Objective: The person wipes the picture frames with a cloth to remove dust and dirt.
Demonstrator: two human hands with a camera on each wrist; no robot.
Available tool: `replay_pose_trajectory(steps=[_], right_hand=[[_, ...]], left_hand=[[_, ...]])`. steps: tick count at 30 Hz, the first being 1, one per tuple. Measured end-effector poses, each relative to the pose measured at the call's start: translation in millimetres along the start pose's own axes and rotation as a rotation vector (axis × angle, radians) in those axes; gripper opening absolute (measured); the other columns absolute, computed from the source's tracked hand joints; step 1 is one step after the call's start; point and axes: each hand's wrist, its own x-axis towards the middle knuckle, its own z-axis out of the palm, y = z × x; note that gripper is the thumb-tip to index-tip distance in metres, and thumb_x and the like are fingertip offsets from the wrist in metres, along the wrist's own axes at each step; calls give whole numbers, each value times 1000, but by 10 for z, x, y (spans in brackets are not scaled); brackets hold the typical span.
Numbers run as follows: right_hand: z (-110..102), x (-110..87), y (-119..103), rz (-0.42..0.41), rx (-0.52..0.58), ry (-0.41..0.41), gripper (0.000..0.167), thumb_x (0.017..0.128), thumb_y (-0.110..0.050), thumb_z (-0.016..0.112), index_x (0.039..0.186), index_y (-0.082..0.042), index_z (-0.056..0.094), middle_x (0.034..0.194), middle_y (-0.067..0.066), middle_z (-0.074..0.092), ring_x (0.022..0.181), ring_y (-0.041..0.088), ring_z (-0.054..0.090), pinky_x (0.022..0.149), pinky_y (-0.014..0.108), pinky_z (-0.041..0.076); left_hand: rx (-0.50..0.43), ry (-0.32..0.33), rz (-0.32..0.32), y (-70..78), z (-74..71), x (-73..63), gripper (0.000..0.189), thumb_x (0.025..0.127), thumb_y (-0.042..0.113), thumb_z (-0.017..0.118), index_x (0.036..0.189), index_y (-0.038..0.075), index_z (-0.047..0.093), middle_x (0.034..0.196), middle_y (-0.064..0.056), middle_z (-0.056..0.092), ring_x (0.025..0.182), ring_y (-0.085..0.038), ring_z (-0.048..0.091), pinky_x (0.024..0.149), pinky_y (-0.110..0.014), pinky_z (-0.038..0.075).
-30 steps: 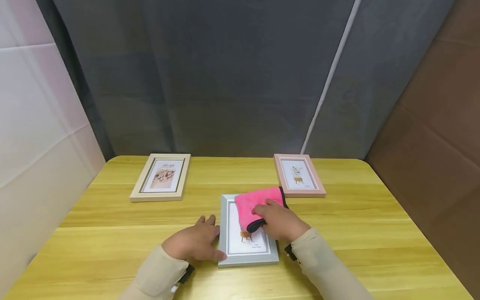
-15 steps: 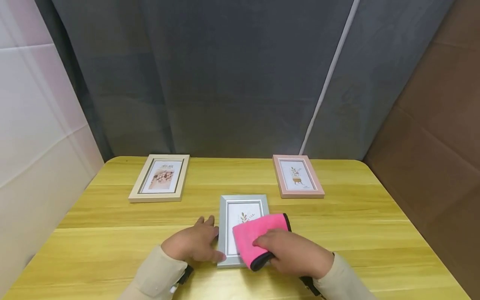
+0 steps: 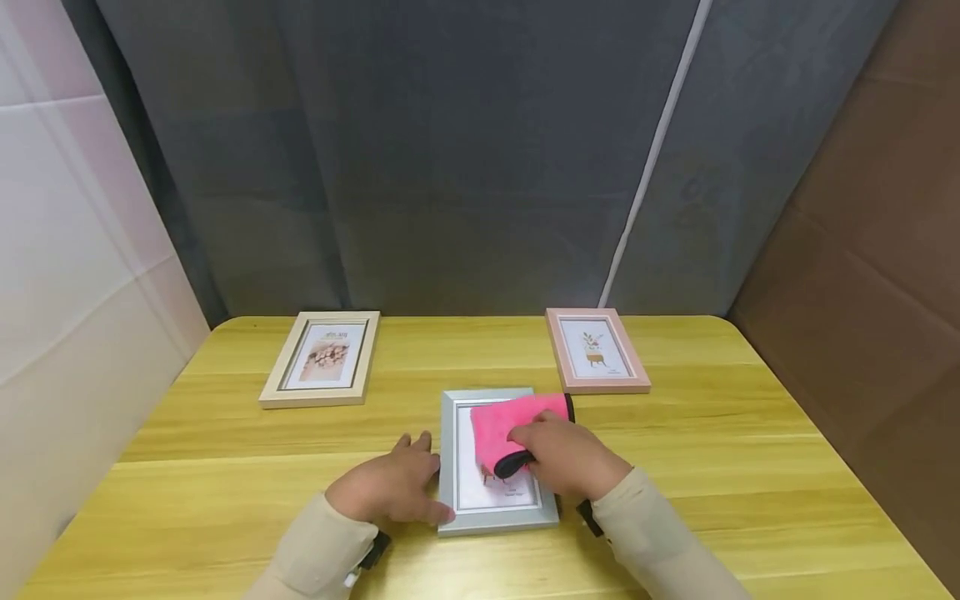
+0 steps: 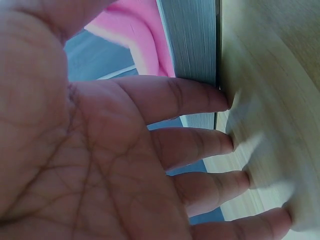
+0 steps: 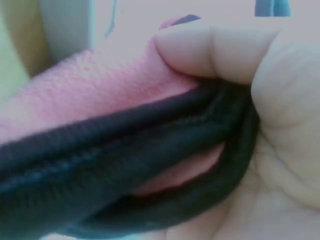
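Note:
A silver-grey picture frame (image 3: 498, 523) lies flat at the middle front of the table. My left hand (image 3: 390, 483) is at its left side, the thumb on the lower left corner. In the left wrist view the fingers (image 4: 192, 145) stretch out fairly straight, the index finger against the frame's side (image 4: 192, 40) and the tips on the wood. My right hand (image 3: 573, 454) grips a folded pink cloth (image 3: 502, 425) with black edging, which covers the frame's upper right part. In the right wrist view the thumb (image 5: 210, 52) presses on the cloth (image 5: 115, 87); the fingers beneath are mostly hidden.
A cream picture frame (image 3: 276, 398) lies at the back left of the wooden table (image 3: 225, 492). At the back right is a pink picture frame (image 3: 637, 385), just behind the cloth. A dark grey curtain (image 3: 480, 167) hangs along the far edge.
The right hand with the cloth went from the frame's top toward its lower right corner, then back up to the upper part. The left hand has stayed in place.

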Motion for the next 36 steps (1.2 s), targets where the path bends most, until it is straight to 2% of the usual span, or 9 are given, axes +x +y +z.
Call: replay_pose_trajectory(steps=[5, 9, 13, 16, 18, 22, 26, 30, 36], right_hand=[[0, 191, 103, 47, 59, -18, 39, 94, -5, 63, 131, -13, 62, 133, 4, 62, 139, 34, 40, 113, 48, 32], [-3, 208, 147, 15, 131, -31, 39, 95, -3, 59, 133, -11, 62, 136, 4, 60, 141, 34, 36, 115, 47, 29], [-11, 29, 81, -80, 140, -27, 36, 95, 0, 58, 129, -9, 64, 129, 2, 64, 135, 29, 45, 115, 45, 30], [-41, -201, -43, -164, 89, -42, 31, 93, -2, 63, 122, -12, 66, 117, -5, 67, 119, 17, 57, 110, 38, 36], [-52, -351, -140, -225, 38, -59, 28, 91, -4, 66, 117, -15, 67, 108, -10, 67, 106, 11, 59, 104, 34, 42], [-16, -510, -284, -278, -37, -71, 29, 87, -2, 66, 112, -16, 65, 101, -12, 66, 100, 7, 60, 104, 33, 42], [64, -446, -300, -236, -55, -42, 33, 85, 2, 64, 114, -13, 65, 109, -6, 67, 110, 10, 61, 112, 37, 35], [88, -242, -201, -149, -18, -3, 36, 86, 3, 65, 119, -10, 65, 119, 1, 67, 124, 22, 57, 113, 42, 33], [48, 133, 2, 45, 126, -4, 38, 93, -2, 61, 130, -10, 63, 133, 8, 62, 141, 37, 37, 113, 51, 31]], left_hand=[[11, -2, -10, -5, 12, -3, 74, 78, 39, 83, 130, -7, 60, 150, -35, 33, 138, -59, 23, 107, -67, 28], [-1, 0, -22, -2, 1, 3, 73, 77, 38, 85, 129, -8, 60, 151, -34, 32, 138, -58, 23, 107, -66, 28], [-16, 0, -25, -11, 4, -5, 73, 77, 37, 84, 128, -9, 60, 152, -35, 30, 139, -57, 22, 109, -65, 27], [-21, 2, -11, -14, 3, -5, 72, 77, 37, 84, 127, -9, 60, 151, -36, 30, 139, -58, 21, 109, -65, 27], [-26, 2, -8, -9, 4, -6, 72, 77, 36, 84, 127, -9, 60, 151, -36, 30, 139, -59, 21, 109, -65, 26], [-13, 4, -17, 6, 4, -2, 72, 76, 38, 84, 127, -8, 61, 151, -35, 31, 139, -58, 22, 109, -65, 27], [0, 8, -17, 10, -19, -10, 73, 76, 38, 85, 127, -9, 61, 150, -36, 32, 138, -58, 23, 109, -65, 27], [1, 13, -13, 9, -28, -20, 73, 77, 37, 84, 128, -9, 60, 150, -36, 32, 138, -59, 23, 108, -65, 27], [-11, 9, -7, 16, 9, -15, 73, 77, 37, 84, 132, -6, 59, 149, -35, 34, 137, -59, 26, 106, -67, 30]])
